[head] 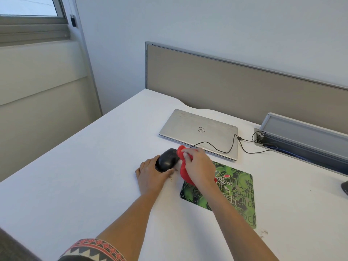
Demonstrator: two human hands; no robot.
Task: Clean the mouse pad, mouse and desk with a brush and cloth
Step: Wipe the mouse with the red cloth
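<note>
While the left hand [151,177] gripped the black corded mouse [166,160] on the white desk [90,178] beside the green patterned mouse pad [228,196], the right hand [200,166] clutched a bunched red cloth [184,173] against it in curled fingers, suggesting the mouse-wiping was underway, with crumbs [263,233] on the desk likely yet to be cleaned.

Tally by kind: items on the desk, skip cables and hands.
Mouse: 1
Cloth: 1
Mouse pad: 1
Laptop: 1
Dark item cut off at right edge: 1
Total: 5
</note>
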